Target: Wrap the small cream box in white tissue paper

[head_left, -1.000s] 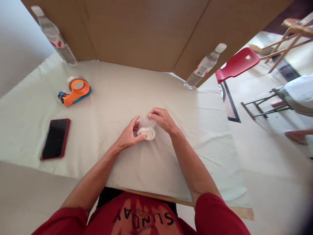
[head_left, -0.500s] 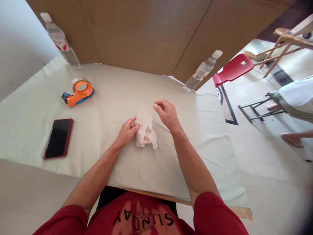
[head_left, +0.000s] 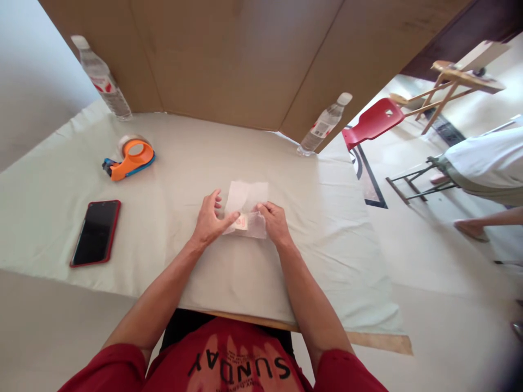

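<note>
A thin whitish translucent wrapping sheet (head_left: 247, 193) lies opened out on the cloth-covered table in front of me. On its near half rests a small pale box-like item (head_left: 242, 222) with reddish print; its exact kind is unclear. My left hand (head_left: 211, 220) is at the sheet's left side, fingers apart, the thumb reaching to the small item's top edge. My right hand (head_left: 274, 219) pinches the sheet's right edge between thumb and fingers.
An orange and blue tape dispenser (head_left: 133, 160) and a red-cased phone (head_left: 96, 233) lie to the left. Two water bottles, one left (head_left: 104, 81) and one right (head_left: 324, 125), stand against a cardboard panel (head_left: 229, 65). A seated person (head_left: 482, 158) is beyond the right side.
My right hand has come down from above onto the sheet's right edge. The crumpled sheet has spread wider, uncovering more of the small printed item. My left thumb has moved onto that item.
</note>
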Demonstrator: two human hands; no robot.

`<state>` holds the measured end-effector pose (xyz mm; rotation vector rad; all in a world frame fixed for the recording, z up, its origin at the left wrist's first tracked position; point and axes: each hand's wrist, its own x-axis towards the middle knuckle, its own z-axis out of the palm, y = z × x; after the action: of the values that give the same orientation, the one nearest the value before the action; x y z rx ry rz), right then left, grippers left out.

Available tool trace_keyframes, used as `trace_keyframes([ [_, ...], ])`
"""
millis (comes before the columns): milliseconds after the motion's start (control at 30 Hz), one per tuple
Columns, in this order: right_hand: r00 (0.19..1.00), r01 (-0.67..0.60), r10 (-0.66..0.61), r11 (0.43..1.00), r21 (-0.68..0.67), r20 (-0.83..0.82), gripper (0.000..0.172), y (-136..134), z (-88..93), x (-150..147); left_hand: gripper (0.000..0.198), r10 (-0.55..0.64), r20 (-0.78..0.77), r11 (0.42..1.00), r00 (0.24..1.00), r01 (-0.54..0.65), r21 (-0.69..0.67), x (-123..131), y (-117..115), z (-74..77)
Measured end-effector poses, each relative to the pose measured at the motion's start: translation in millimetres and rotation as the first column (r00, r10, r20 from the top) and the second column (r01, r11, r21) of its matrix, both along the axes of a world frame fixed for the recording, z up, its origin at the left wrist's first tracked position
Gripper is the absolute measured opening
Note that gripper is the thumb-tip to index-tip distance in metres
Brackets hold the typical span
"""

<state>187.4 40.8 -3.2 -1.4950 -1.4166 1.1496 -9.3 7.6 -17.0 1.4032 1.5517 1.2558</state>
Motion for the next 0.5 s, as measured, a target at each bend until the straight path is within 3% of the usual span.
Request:
trace_keyframes([
  [100, 0.999, -0.039, 0.039, 0.998, 0.044, -0.001, 0.03, -3.5, -0.3, -1.4, 0.073, -0.002, -0.121, 0.999, 0.993, -0.005, -0.054, 2.5, -3.5, 1.8],
  [233, 1.0, -0.001, 0.0, 0.999, 0.038, 0.014, 0.031, 0.8, -5.6, 4.1, 0.035, 0.077, -0.014, 0.987, 0.997, -0.079, -0.142, -7.7, 4.7, -3.1],
  [333, 0.99, 0.115, -0.117, 0.993, 0.022, 0.073, 0.026, 6.2, -7.0, 16.9, 0.035, 0.152, 0.042, 0.972, 0.988, -0.141, -0.187, -19.4, 12.4, -4.9],
  [400, 0.971, 0.195, -0.211, 0.972, 0.134, 0.115, 0.029, 5.0, -2.1, 23.3, 0.041, 0.2, 0.02, 0.967, 0.98, -0.194, -0.167, -23.3, 14.2, -2.7],
  [500, 0.968, 0.132, -0.191, 0.941, 0.313, 0.165, 0.038, -4.0, 10.7, 21.4, 0.045, 0.249, -0.04, 0.968, 0.968, -0.249, -0.008, -21.4, 11.1, 4.1],
])
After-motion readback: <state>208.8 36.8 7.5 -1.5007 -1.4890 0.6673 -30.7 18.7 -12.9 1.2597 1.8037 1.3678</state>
